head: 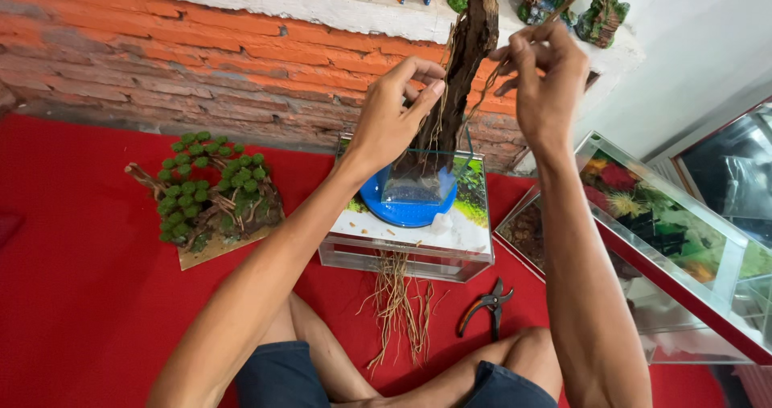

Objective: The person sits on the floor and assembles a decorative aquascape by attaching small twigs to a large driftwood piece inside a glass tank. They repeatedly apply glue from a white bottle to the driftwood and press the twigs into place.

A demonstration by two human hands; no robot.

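A tall dark piece of driftwood [465, 62] stands upright in a small glass tank [410, 239], above a blue dish [402, 207]. My left hand [394, 114] pinches thin tan root strands against the left side of the wood. My right hand [547, 78] is raised to the right of the wood, fingers closed on a thin root strand [490, 86] that runs toward it. My bare legs sit crossed below the tank.
A bundle of loose tan roots [398, 303] and black pruning shears [486, 305] lie on the red cloth [72, 255]. A miniature green tree [209, 191] stands at left. A larger glass aquarium [683, 239] lies at right. Ornaments line the ledge above the brick wall [201, 62].
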